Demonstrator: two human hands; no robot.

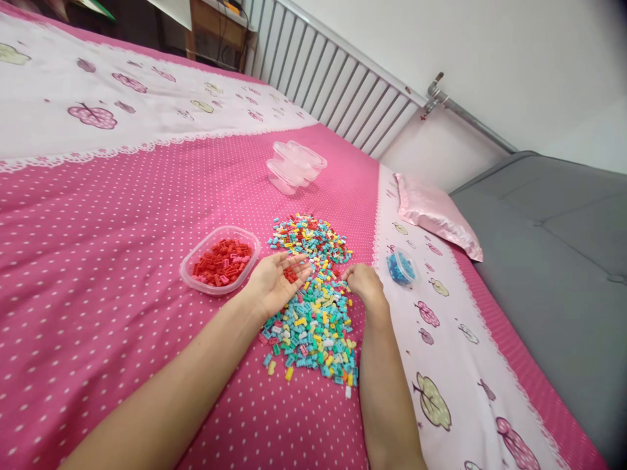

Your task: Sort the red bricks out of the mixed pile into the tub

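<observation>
My left hand [277, 281] lies palm up, cupped under several small red toy bricks [290, 275]. Beneath and beyond it spreads a mixed pile of toy bricks [318, 326] in turquoise, yellow, green, white, pink and red. At the pile's right edge my right hand [363, 283] is closed, its fingertips pinched together near some red bricks. What those fingers hold, if anything, is too small to make out. Left of my left hand stands a clear plastic tub [189, 277] holding red and some pink bricks. A smaller clear container [410, 267] with blue bricks sits to the right.
Clear plastic containers and lids [296, 163] are gathered beyond the pile. Everything rests on a bed with a pink dotted sheet [122, 261]. A pink pillow [435, 212] lies at right by the grey headboard [548, 261]. White railing [333, 72] runs along the far side.
</observation>
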